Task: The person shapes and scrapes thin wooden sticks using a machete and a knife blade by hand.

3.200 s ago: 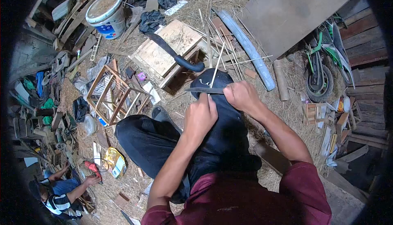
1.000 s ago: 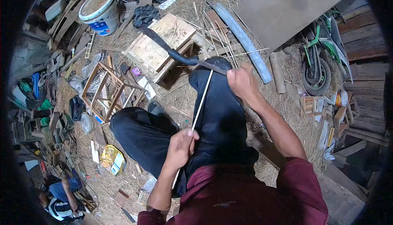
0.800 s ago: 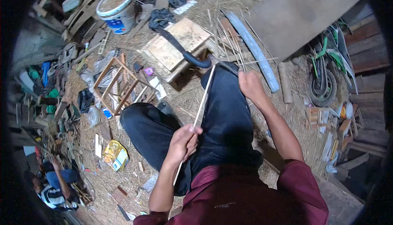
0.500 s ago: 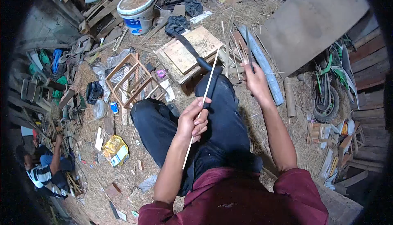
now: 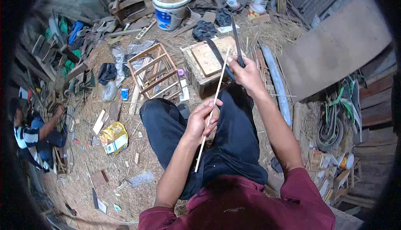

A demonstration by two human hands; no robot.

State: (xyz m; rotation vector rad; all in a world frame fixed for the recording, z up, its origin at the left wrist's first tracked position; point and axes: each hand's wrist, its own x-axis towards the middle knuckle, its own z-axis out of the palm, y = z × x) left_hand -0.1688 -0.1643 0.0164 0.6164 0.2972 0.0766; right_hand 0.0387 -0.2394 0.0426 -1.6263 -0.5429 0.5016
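Observation:
A thin pale wooden stick [image 5: 219, 85] slants up from my lap. My left hand [image 5: 203, 122] is closed round its lower half. My right hand [image 5: 247, 76] grips a knife [image 5: 236, 37] with a long dark blade pointing up and away. Its fingers are beside the stick's upper end; whether they touch it I cannot tell. Behind the stick, a dark blade-like strip [image 5: 214, 52] runs from my knee over a wooden block [image 5: 199, 81] topped with a pale board [image 5: 204, 59].
A small wooden frame [image 5: 153, 70] stands left of the block, near a white bucket [image 5: 170, 10]. A grey-blue pole [image 5: 275, 83] and a large flat panel [image 5: 334, 46] are at right. Another person [image 5: 35, 136] sits at far left. Scraps and a yellow bag [image 5: 114, 138] litter the straw floor.
My right hand with the knife has moved left, close to the stick's upper end. The left hand keeps its hold on the stick. The view has shifted, so the surroundings appear farther right.

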